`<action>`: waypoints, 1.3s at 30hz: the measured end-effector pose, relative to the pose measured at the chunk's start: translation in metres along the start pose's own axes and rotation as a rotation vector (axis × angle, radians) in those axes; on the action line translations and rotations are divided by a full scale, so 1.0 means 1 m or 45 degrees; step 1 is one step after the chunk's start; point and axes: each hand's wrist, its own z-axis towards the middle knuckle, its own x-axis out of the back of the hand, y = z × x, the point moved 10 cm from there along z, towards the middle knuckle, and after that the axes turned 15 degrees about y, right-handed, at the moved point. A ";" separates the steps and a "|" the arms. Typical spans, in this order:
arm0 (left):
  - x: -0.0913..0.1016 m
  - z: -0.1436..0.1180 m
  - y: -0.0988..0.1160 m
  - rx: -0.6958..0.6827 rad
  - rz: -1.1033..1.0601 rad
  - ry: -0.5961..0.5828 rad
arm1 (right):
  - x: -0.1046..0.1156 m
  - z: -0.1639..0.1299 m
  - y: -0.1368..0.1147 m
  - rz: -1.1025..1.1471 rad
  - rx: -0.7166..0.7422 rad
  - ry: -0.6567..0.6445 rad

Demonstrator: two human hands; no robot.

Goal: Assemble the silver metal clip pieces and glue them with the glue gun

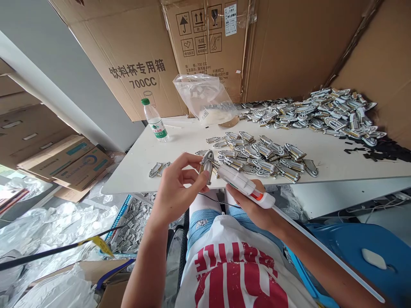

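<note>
Between the thumb and fingers of my left hand (184,182) is a small grey clip-like part (208,166), oval with a loop at its top. My right hand (253,201) grips a white hot glue gun (239,182), and a long white glue stick (327,252) runs out of its back end along my forearm. The gun's nozzle points at the part, close to it; whether they touch I cannot tell. Just beyond my hands lies a loose pile of similar grey and gold-coloured parts (257,154). Two or so more parts (159,169) lie left of my left hand.
A larger heap of parts (337,113) fills the table's back right, beside black scraps (366,152). A water bottle (156,122) and a clear plastic bag (205,98) stand before cardboard walls (135,47). Below left is a blue crate (120,220) of parts; a blue stool (362,248) is right.
</note>
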 end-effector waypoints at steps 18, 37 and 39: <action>0.003 0.000 0.005 -0.123 0.173 0.079 | -0.005 -0.001 0.005 0.137 -0.065 -0.071; 0.000 -0.003 0.024 -0.382 0.311 0.082 | -0.003 0.000 0.009 0.104 -0.106 -0.080; 0.000 -0.003 0.025 -0.399 0.322 0.085 | -0.002 0.000 0.011 0.114 -0.115 -0.080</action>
